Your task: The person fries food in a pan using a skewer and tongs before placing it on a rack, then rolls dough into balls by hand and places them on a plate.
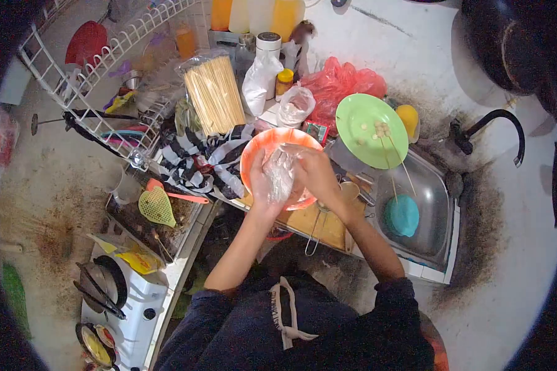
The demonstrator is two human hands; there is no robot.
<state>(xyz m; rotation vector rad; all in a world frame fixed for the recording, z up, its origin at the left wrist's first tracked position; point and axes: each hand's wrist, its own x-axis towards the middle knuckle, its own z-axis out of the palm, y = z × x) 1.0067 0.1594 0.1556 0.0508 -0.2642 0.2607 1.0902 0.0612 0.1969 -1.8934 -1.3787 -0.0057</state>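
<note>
Over an orange-and-white bowl [252, 148], a crumpled clear plastic bag [281, 175] with something whitish in it is between my two hands. My left hand [263, 185] is closed around the bag's left side. At its upper right, my right hand [314, 172] grips the bag with bent fingers; part of the grip is hidden. What fills the bag cannot be made out. To the right of the bowl, a green plate [359, 117] carries several small pale balls [381, 130], some of them on thin wooden skewers [405, 167] that stick out over the sink.
A steel sink [436, 216] holds a turquoise bowl [403, 215] under a black faucet [507, 114]. Behind the orange bowl stand a pack of skewers [213, 96], a white bag [263, 80] and red plastic bags [337, 86]. A stove [139, 303] with pans lies at lower left.
</note>
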